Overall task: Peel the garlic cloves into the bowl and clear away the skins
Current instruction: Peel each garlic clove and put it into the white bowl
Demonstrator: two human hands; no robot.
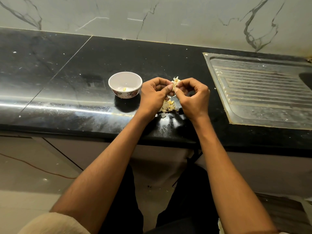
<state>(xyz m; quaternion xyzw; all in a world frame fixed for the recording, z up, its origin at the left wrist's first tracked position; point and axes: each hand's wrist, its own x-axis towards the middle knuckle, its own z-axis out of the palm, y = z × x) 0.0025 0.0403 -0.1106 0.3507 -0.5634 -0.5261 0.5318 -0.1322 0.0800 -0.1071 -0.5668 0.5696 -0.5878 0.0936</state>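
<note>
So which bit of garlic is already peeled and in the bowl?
The small yellowish clove lying alone in the white bowl. The other garlic is pinched between both hands, and the rest lies on the counter beneath them.

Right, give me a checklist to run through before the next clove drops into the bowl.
1. Garlic piece pinched by both left hand and right hand: ok.
2. Clove fully free of skin: cannot tell, fingers cover it.
3. Bowl upright, beside the left hand: ok.
4. Bowl free of skins: ok, only one small yellowish piece shows.
5. Skins cleared from countertop: not ok, pile lies under the hands.
</note>
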